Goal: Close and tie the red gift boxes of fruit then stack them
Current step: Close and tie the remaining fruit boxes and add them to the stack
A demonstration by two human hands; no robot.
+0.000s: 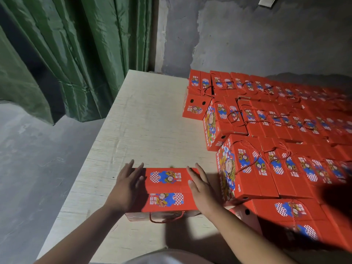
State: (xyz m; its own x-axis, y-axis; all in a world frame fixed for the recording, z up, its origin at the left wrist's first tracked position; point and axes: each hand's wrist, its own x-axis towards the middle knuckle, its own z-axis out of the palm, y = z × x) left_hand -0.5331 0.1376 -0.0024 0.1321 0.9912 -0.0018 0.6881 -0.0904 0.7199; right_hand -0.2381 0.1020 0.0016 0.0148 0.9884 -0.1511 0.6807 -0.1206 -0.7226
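Observation:
A red gift box [167, 189] with blue and checkered artwork stands on the pale wooden board [144, 121] in front of me, its two top flaps folded shut. My left hand [127, 184] lies flat on the left end of the lid, fingers straight. My right hand [200, 184] presses flat on the right end, fingers also straight. A red cord handle [165, 219] hangs loose over the box's near side.
Several closed red boxes [270, 115] with cord handles fill the right side in rows and stacked layers, the nearest stack [247, 172] right beside my right hand. A green curtain [72, 54] hangs at the left, with grey concrete floor [30, 159] below the board's left edge.

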